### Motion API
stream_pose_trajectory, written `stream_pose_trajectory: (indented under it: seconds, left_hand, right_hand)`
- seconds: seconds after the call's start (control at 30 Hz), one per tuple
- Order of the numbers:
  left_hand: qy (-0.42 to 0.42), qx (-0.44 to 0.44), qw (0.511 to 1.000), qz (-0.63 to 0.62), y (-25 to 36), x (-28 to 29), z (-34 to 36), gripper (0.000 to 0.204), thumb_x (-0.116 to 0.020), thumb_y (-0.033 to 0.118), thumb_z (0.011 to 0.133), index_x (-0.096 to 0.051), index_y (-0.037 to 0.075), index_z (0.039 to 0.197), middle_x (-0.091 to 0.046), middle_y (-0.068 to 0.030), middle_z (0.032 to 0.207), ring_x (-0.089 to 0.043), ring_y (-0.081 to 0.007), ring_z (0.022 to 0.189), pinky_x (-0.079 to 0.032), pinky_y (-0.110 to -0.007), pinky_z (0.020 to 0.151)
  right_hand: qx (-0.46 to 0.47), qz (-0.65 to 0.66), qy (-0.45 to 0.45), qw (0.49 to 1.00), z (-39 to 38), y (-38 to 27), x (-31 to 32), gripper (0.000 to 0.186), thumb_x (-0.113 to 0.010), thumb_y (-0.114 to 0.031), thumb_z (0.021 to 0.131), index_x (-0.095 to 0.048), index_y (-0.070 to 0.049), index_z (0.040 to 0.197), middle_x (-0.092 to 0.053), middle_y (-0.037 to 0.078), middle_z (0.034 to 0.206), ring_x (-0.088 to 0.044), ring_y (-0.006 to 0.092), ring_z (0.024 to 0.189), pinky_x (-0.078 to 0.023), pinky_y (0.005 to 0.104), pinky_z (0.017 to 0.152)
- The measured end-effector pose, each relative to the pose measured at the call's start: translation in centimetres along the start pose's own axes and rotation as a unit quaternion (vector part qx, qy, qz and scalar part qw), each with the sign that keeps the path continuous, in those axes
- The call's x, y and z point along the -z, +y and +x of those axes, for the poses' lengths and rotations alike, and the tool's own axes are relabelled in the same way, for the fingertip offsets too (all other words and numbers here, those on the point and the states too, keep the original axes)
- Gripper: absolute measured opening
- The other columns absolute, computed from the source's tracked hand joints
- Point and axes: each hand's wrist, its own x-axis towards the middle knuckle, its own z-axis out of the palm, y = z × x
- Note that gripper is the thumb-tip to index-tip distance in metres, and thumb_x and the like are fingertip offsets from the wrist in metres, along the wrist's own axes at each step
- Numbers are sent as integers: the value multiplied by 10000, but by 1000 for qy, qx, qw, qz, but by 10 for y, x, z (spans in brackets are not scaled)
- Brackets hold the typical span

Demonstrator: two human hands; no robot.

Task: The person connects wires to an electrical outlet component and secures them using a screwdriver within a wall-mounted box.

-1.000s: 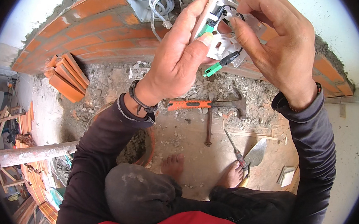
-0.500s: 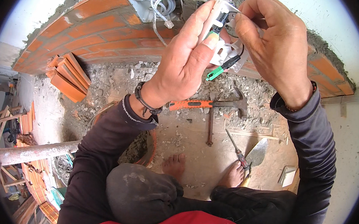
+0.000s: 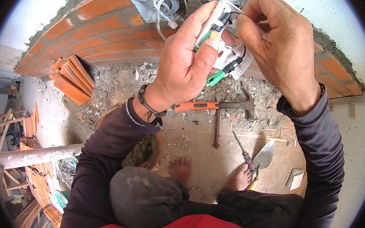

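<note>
High in the view, my left hand [image 3: 188, 61] is closed around a white plastic fitting [image 3: 215, 12], its thumb over a green-and-black connector. A second connector [image 3: 219, 74], also green and black, hangs lower on a thin black cable [image 3: 241, 50]. My right hand [image 3: 282, 53] has its fingers curled at the fitting's upper right, near the cable; what the fingertips pinch is hidden. Behind and left, a metal wall box [image 3: 137, 5] holds coiled pale cable [image 3: 164, 4] with a small plug.
A low brick wall [image 3: 86, 33] curves across the top. Beneath lie stacked tiles [image 3: 72, 81], rubble, a hammer [image 3: 196, 105], a rusty rod [image 3: 216, 131], a screwdriver [image 3: 243, 152], a trowel [image 3: 264, 155] and a bucket [image 3: 156, 156]. A pole [image 3: 31, 156] and timber [image 3: 1, 126] are at left.
Both hands and the fitting sit slightly lower and further right in the picture than one second ago. My right fingers have curled in at the fitting's upper right.
</note>
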Motion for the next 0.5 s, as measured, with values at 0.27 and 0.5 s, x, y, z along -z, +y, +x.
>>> stream_pose_trajectory:
  seconds: [0.27, 0.5]
  left_hand:
    - [-10, -5, 1000, 9, 0, 0, -2, 495, -484, 190, 1089, -413, -57, 1513, -627, -115, 1325, -628, -125, 1115, -542, -271, 931]
    - [6, 63, 998, 4, 3, 0, -7, 495, -505, 170, 1082, -408, -49, 1515, -638, -114, 1296, -630, -123, 1102, -549, -266, 902]
  right_hand:
    - [-2, 15, -6, 1000, 0, -1, 1, 192, -735, -50, 800, -557, 2, 751, -583, 149, 667, -576, 274, 548, -463, 387, 511]
    - [-90, 125, -25, 988, 4, -8, 6, 173, -724, -30, 830, -573, 14, 755, -620, 154, 675, -629, 247, 563, -480, 364, 507]
